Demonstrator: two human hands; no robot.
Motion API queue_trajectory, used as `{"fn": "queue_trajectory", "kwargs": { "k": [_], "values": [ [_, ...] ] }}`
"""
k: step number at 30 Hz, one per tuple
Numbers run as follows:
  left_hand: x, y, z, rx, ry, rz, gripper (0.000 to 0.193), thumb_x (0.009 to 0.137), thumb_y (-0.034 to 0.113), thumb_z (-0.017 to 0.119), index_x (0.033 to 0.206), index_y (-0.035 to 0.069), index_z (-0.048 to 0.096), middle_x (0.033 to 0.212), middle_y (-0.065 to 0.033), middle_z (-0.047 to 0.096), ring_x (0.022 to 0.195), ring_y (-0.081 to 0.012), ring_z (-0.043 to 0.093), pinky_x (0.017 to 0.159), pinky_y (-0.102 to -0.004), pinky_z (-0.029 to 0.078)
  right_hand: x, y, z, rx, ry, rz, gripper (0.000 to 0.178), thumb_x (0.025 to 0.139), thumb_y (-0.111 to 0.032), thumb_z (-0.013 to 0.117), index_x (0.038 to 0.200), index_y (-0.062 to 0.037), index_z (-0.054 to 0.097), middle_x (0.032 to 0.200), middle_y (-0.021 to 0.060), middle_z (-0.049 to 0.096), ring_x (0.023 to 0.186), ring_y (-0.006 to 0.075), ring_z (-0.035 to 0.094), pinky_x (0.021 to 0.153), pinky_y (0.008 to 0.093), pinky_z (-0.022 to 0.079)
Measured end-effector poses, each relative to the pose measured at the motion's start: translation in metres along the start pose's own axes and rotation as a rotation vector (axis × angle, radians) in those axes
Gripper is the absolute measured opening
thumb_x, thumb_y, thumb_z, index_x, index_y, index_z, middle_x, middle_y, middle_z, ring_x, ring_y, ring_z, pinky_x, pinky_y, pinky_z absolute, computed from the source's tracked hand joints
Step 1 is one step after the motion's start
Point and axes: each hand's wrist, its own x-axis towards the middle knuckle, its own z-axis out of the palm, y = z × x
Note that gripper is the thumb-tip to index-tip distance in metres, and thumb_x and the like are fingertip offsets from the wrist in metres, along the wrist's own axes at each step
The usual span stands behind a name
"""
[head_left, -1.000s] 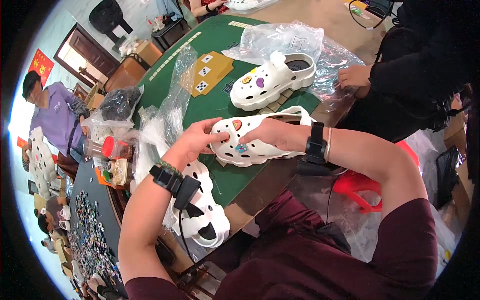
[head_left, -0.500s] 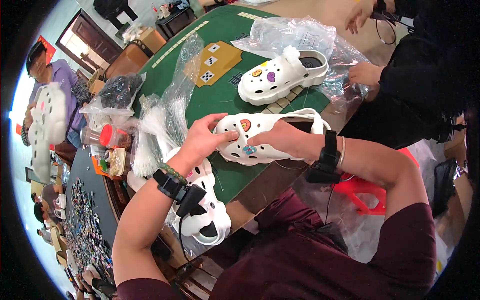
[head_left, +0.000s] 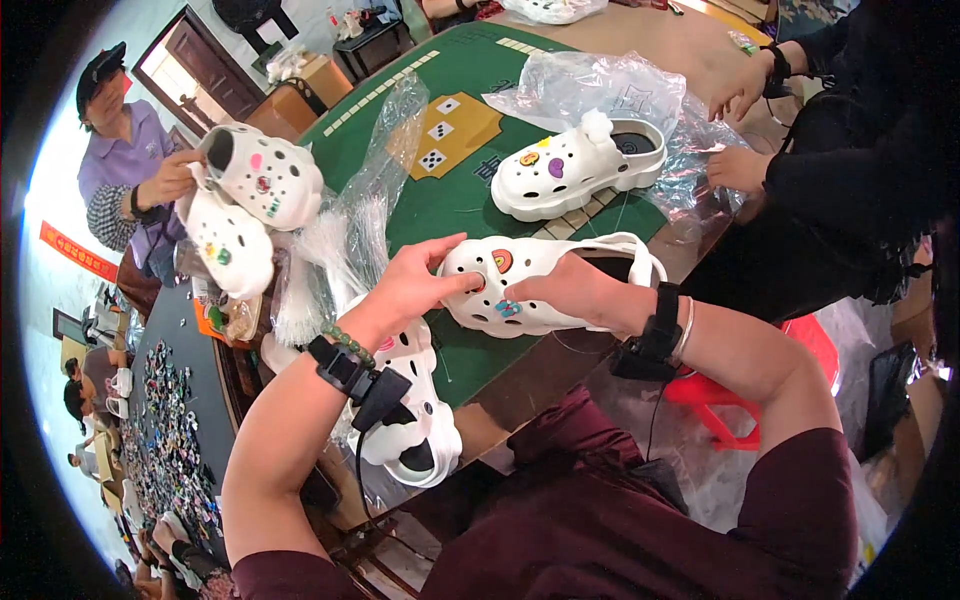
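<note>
A white clog [head_left: 542,252] lies on its side edge of the green table in front of me, toe to the left. My left hand [head_left: 418,285] grips its toe, with the thumb pressing beside a reddish charm. From the right, my right hand [head_left: 575,295] holds the clog's upper, fingertips near a teal charm [head_left: 508,308]. A rainbow charm [head_left: 502,261] sits on the toe between the hands. Under my left forearm rests another white clog [head_left: 425,425], partly hidden. Just beyond my hands stands a white clog [head_left: 540,185] with several charms and a fluffy white piece.
At left a co-worker holds two charm-covered white clogs [head_left: 265,178] over the table. White plastic strands [head_left: 305,255] and clear bags [head_left: 640,85] lie about. Another person's hands [head_left: 738,168] are at right. A dark table [head_left: 205,375] bears many small charms. A red stool [head_left: 740,420] stands right.
The co-worker at left has brought the white clogs to the right, nearer the table, and two now show clearly. My hands stay on the clog with little change; the view has shifted slightly.
</note>
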Motion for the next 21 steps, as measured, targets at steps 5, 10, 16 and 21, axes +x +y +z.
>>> {"fn": "queue_trajectory", "kwargs": {
  "k": [5, 10, 16, 21],
  "values": [
    [-0.008, 0.009, 0.0, -0.107, -0.015, -0.065, 0.068, 0.081, 0.012, 0.073, 0.14, 0.003, 0.042, 0.118, -0.0063, 0.06, 0.094, -0.0128, 0.061, 0.074, -0.0297, 0.054, -0.006, 0.0, 0.004, 0.027, -0.039, -0.09, 0.045, 0.077, -0.015, 0.07, 0.117, 0.002, 0.059, 0.103, 0.0124, 0.066, 0.088, 0.0198, 0.064, 0.076, 0.031, 0.052],
    [-0.012, 0.012, 0.004, -0.141, -0.028, -0.092, 0.07, 0.081, 0.01, 0.072, 0.142, 0.004, 0.039, 0.119, -0.0045, 0.058, 0.097, -0.0115, 0.059, 0.076, -0.0286, 0.051, -0.004, 0.005, 0.003, 0.032, -0.058, -0.158, 0.046, 0.076, -0.014, 0.069, 0.118, 0.0, 0.057, 0.105, 0.0115, 0.066, 0.089, 0.0198, 0.064, 0.077, 0.0321, 0.052],
    [-0.013, 0.006, 0.004, -0.112, -0.005, -0.088, 0.07, 0.08, 0.009, 0.072, 0.142, 0.004, 0.039, 0.117, -0.0036, 0.058, 0.093, -0.0119, 0.058, 0.074, -0.0284, 0.05, -0.003, 0.007, 0.005, 0.017, -0.056, -0.178, 0.047, 0.076, -0.013, 0.069, 0.12, -0.0006, 0.056, 0.106, 0.0113, 0.066, 0.09, 0.02, 0.064, 0.077, 0.0326, 0.052],
    [-0.011, 0.006, 0.011, -0.06, 0.044, -0.072, 0.07, 0.078, 0.008, 0.071, 0.141, 0.003, 0.041, 0.117, -0.0047, 0.059, 0.093, -0.0121, 0.059, 0.073, -0.0269, 0.05, -0.002, 0.012, 0.005, 0.001, -0.057, -0.227, 0.049, 0.076, -0.014, 0.069, 0.122, -0.0013, 0.055, 0.107, 0.0109, 0.065, 0.092, 0.0191, 0.063, 0.08, 0.0328, 0.052]
  ]
}}
